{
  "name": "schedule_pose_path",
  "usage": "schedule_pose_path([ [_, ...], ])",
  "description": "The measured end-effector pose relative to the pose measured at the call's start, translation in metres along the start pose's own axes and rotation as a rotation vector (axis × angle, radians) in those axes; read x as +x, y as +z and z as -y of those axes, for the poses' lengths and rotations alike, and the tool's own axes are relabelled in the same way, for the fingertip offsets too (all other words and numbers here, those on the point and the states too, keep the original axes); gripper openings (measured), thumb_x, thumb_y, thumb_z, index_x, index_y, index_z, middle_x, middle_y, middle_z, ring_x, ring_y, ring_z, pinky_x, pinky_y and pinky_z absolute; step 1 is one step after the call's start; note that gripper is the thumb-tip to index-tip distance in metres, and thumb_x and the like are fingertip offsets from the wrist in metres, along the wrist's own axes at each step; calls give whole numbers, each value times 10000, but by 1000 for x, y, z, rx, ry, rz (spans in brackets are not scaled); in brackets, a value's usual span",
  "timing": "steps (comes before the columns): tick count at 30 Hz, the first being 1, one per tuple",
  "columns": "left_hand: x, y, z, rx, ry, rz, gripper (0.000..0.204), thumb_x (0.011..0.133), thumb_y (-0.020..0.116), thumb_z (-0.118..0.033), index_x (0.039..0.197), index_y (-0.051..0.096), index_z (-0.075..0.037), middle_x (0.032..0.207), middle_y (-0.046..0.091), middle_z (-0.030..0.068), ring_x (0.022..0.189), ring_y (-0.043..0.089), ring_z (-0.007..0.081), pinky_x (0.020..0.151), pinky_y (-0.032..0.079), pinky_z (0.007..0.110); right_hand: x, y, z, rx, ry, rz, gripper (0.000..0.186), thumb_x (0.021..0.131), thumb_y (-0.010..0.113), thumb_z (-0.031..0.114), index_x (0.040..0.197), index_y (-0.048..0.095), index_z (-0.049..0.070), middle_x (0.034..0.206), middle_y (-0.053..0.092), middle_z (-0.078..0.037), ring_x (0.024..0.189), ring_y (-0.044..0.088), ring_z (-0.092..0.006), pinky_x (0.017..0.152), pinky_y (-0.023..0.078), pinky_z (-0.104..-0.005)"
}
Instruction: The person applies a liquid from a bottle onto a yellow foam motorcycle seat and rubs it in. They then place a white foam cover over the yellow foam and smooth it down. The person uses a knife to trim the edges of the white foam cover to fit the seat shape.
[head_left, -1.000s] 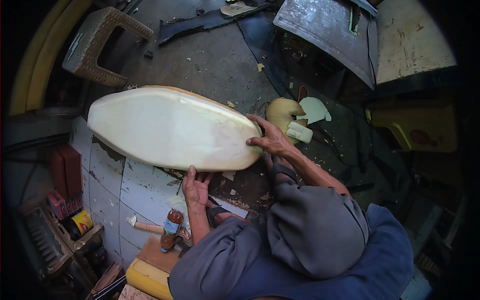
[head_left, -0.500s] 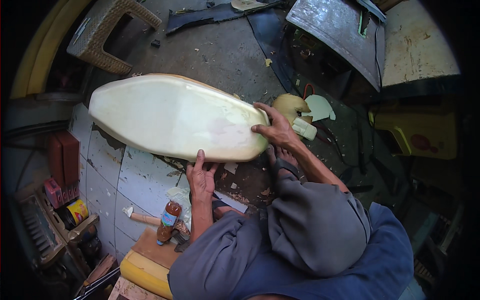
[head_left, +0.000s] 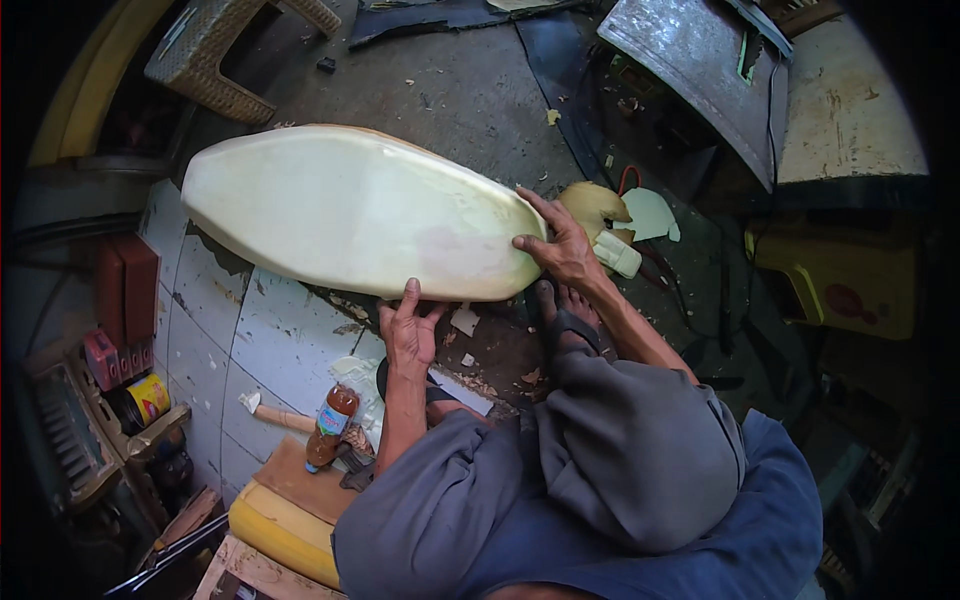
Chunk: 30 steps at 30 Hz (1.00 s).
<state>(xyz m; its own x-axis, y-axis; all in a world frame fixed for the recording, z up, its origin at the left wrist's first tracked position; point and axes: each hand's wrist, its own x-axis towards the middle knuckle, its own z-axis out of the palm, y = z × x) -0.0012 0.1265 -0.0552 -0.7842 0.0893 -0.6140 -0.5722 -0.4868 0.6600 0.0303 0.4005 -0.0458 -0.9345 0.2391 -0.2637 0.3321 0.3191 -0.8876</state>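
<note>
Where the right grip (head_left: 565, 250) closes on the cushion (head_left: 340, 215), its thumb lies on the pale upper face and its fingers reach over the far edge, at the right end. The left grip (head_left: 408, 330) holds the near edge, thumb against the rim, palm turned up, fingers partly hidden beneath. The cushion lies before the person, its length running left to right; what bears its weight underneath cannot be told. Since both holds sit on the right half, the left end is unsupported by any hand and could dip or swing if a thumb slips on the smooth face. Hard thumb pressure might dent the surface, if it is soft foam, as it appears. Just below the right end, the right foot (head_left: 575, 325) is near enough to be struck in a drop. Past the right grip, a tan scrap (head_left: 595, 205) and a white block (head_left: 617, 254) could be pushed aside by that end. Toward the person, a bottle (head_left: 332, 425) lies close to the left forearm, near a hammer (head_left: 284, 416); a backward elbow might knock it. Farther out, a woven stool (head_left: 215, 75) could catch the left end, should the cushion swing outward.
</note>
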Motion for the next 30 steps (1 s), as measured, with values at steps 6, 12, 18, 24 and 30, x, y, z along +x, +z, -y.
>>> schedule_pose_path([
  [6, 5, -8, 5, 13, 21, 37, 714, 917, 784, -138, 1463, 329, -69, 1432, 476, 171, 1311, 522, 357, 978, 534, 675, -3, 4, 11, -55, -9, -41, 747, 828, 803, 218, 1521, 527, 183, 1040, 547, -112, 1029, 576, -268, 973, 467, -380],
  [12, 7, -3, 9, 203, 28, -159, 786, 875, 837, -163, 1445, 310, -42, 1423, 471, 200, 1291, 525, 369, 981, 501, 691, -3, 10, 3, -187, -113, -104, 741, 821, 798, 209, 1513, 533, 193, 1120, 600, -159, 1077, 601, -305, 977, 478, -411],
  [18, 16, -7, 8, 457, 180, -334, 1063, 800, 892, -168, 1542, 156, 27, 1463, 388, 256, 1333, 458, 408, 1063, 384, 682, 1, 14, -18, -115, -141, -203, 833, 812, 811, 236, 1530, 439, 40, 1227, 598, -232, 1177, 591, -398, 1059, 459, -446],
  [24, -12, 48, -3, 1589, 960, -73, 1004, 815, 844, -276, 1580, 248, -14, 1588, 222, 297, 1484, 189, 501, 1221, 184, 601, -1, 11, -20, -104, 30, -167, 869, 791, 848, 324, 1493, 451, -2, 1343, 565, -260, 1284, 545, -407, 1109, 434, -440],
  [30, 43, 97, 9, 1889, 1101, 649, 647, 1001, 613, -396, 1580, 413, -187, 1664, 287, 161, 1546, 196, 434, 1229, 139, 631, -5, 18, -24, -35, -56, -241, 765, 814, 813, 277, 1430, 472, -22, 1221, 542, -280, 1171, 550, -455, 1030, 457, -491],
])
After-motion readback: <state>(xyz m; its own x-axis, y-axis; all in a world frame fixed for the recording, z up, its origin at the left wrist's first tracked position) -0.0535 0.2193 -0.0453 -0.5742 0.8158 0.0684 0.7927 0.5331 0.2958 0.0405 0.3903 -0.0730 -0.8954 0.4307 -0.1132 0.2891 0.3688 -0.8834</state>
